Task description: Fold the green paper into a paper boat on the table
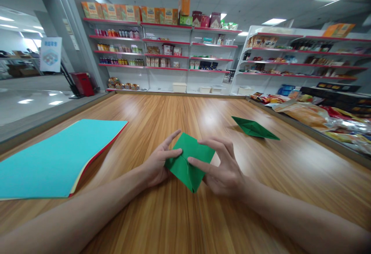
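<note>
A folded green paper lies on the wooden table right in front of me. My left hand pinches its left side, thumb and fingers closed on the fold. From the right, my right hand presses a finger onto the paper's centre crease, with the other fingers curled over its edge. A finished green paper boat rests farther back on the right.
A stack of coloured sheets, cyan on top, lies at the left. Snack packets fill a display along the right edge. Shop shelves with goods stand behind the table.
</note>
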### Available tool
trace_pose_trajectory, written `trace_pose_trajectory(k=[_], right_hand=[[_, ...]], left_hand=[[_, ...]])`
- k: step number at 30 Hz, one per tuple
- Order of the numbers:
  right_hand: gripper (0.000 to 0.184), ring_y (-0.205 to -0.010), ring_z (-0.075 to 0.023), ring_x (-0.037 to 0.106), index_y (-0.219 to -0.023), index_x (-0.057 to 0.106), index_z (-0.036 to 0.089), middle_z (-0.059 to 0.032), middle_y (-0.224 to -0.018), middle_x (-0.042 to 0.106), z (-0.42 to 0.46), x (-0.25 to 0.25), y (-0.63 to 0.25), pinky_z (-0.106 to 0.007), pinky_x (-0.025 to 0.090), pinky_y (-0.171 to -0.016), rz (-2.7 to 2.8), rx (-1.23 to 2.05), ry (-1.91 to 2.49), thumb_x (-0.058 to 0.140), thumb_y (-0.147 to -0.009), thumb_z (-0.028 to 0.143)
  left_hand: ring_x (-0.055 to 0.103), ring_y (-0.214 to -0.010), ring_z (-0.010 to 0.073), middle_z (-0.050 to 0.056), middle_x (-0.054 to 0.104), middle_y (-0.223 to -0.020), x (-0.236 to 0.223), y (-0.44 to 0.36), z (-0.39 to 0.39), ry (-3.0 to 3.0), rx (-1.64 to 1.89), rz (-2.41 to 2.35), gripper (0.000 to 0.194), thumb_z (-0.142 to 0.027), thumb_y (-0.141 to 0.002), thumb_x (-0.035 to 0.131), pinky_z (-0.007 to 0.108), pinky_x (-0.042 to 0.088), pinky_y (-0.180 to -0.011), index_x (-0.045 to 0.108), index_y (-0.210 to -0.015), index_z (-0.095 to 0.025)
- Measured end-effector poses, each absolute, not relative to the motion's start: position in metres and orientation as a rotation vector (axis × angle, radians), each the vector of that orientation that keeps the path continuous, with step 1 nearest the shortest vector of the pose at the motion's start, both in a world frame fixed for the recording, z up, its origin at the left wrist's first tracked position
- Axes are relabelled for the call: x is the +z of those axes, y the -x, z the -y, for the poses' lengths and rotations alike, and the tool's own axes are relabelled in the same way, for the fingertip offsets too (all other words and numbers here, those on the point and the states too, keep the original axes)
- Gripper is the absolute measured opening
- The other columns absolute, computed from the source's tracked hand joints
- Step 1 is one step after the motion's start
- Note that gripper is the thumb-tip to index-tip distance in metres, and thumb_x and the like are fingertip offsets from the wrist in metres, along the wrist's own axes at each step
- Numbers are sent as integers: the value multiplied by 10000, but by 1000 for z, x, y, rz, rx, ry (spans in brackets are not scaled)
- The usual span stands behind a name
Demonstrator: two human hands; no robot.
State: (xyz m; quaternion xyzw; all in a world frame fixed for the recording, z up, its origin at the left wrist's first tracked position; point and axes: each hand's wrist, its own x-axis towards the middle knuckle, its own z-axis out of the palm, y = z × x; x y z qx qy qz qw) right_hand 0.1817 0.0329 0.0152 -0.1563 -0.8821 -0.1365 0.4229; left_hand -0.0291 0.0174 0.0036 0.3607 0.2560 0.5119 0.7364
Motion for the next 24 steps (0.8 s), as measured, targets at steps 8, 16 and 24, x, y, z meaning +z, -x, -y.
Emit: trace_pose_trajectory(k=[8,16,24], right_hand=[[384,-977,-232,524,-1135,640,278,-86,-1124,544,-40,11,-182,-453,403,-846,2282,-297,339,603,-783,131],[300,-1032,-249,502,-1078,645,178,-115,-1106,553,-29,18,-179,-434,435,-876,2382,-269,216,617,-782,144],[48,-1066,-261,483,-801,639,158,-121,-1180,508,-27,19,-177,-443,446,-873,2409,-244,187,594,-785,158]], left_hand=[[651,-787,178,66,648,-1039,6,29,-17,-797,1145,-610,634,-95,-749,627,318,537,-727,476,-1333,-288],[629,-968,254,131,651,-1094,4,29,-19,-803,1091,-654,456,-75,-712,598,343,520,-797,618,-1161,-154],[640,-943,254,150,650,-1117,6,27,-20,-786,1133,-730,479,-62,-703,579,346,518,-797,608,-1177,-128]])
